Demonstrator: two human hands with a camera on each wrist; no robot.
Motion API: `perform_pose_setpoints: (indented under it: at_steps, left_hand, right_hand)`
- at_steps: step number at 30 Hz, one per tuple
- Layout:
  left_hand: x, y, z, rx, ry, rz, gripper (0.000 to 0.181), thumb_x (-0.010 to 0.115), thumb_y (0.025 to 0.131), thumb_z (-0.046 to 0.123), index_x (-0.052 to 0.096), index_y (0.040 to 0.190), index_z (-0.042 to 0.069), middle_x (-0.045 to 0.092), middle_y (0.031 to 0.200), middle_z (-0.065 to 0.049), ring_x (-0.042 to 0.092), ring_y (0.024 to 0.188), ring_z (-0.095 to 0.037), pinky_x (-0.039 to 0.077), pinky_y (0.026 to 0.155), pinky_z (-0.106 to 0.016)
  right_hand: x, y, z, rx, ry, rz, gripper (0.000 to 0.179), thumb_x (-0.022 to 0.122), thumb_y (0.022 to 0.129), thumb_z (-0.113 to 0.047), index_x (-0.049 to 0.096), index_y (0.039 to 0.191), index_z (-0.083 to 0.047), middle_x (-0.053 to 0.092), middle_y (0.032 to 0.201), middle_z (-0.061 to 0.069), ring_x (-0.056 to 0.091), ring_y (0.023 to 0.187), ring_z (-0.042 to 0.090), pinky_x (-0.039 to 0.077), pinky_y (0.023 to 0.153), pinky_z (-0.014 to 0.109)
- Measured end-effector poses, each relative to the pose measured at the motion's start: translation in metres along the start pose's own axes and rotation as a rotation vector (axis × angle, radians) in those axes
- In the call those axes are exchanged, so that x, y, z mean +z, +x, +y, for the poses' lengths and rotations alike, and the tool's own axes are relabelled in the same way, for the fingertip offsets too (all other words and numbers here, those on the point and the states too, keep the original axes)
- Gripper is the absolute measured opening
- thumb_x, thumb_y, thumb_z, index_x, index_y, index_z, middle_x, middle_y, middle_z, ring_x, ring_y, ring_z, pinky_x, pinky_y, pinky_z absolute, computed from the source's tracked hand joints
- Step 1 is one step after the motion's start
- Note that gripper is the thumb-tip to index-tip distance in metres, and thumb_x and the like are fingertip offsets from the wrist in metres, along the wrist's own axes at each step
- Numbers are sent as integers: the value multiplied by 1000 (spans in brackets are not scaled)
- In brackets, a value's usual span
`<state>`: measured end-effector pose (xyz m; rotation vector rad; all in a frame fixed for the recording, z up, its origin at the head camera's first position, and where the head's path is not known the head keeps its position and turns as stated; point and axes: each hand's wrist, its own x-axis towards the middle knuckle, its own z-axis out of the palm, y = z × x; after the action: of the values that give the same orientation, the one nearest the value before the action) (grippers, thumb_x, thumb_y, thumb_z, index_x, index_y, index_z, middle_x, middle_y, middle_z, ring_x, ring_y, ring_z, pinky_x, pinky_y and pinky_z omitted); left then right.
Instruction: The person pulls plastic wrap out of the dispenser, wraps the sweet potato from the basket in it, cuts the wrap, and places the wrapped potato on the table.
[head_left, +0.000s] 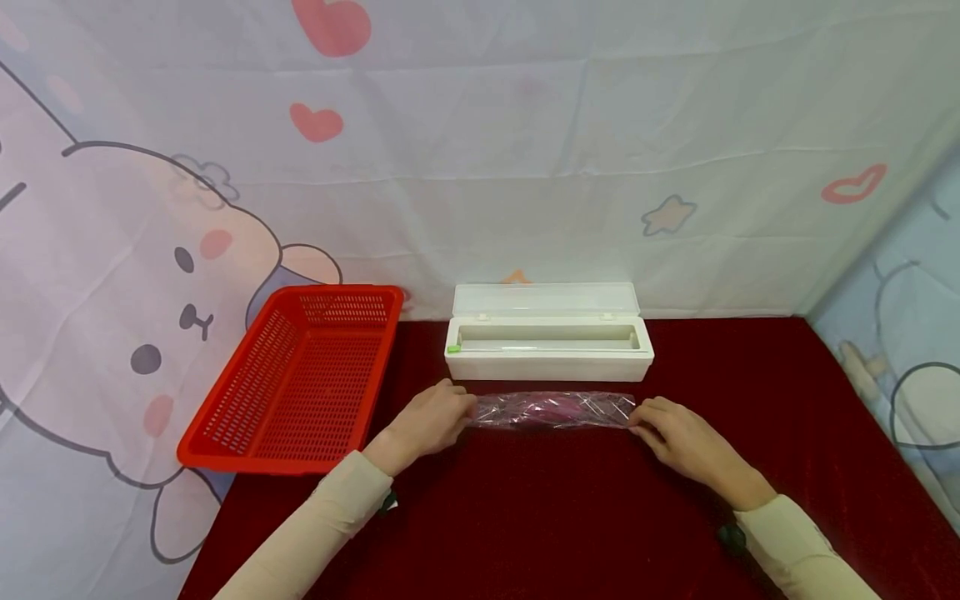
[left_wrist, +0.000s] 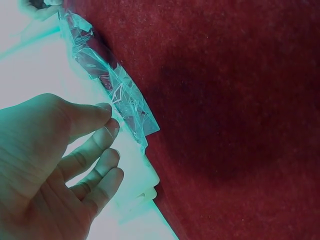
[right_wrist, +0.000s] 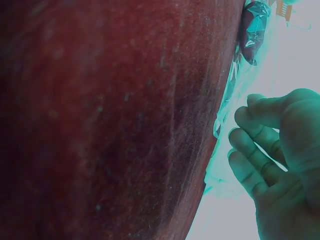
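Note:
A long strip of clear plastic wrap (head_left: 498,410) with a pink item (head_left: 555,407) inside lies on the dark red cloth in the head view. My left hand (head_left: 433,415) pinches its left end between thumb and fingertips. At the opposite end, my right hand (head_left: 678,437) pinches the film the same way. Crinkled film (left_wrist: 132,112) runs away from the fingertips in the left wrist view. The right wrist view has thumb and index tip together beside the film, with the dark wrapped item (right_wrist: 254,32) farther off. Film hides the item's exact kind.
Just behind the wrap stands a white plastic-wrap dispenser box (head_left: 551,369), lid (head_left: 546,300) raised, a green slider (head_left: 453,349) at its left. On the left, a red plastic basket (head_left: 322,392) leans near the printed curtain (head_left: 480,167). Red cloth (head_left: 555,517) covers the table.

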<state>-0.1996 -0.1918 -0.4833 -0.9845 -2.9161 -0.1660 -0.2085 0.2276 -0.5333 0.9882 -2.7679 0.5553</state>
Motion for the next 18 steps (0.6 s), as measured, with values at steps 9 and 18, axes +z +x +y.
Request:
perform_pose_setpoints:
  at_steps: [9,18]
  left_hand:
    - [5,5,3,-24,-15,-24,11,78,95,9,75,87,16,73,85,1,62,77,-16,52,79,-34]
    - [12,10,2,-75,25,-61,14,78,95,9,74,83,16,72,82,1,62,77,-17,53,80,-35]
  right_hand:
    - [0,7,-5,33,3,-80,10,78,96,-8,74,98,-17,70,95,-6,64,86,11,59,78,38]
    - [2,9,-3,33,4,-106,9,78,95,-6,74,96,-15,70,92,-4,64,83,11,58,74,36]
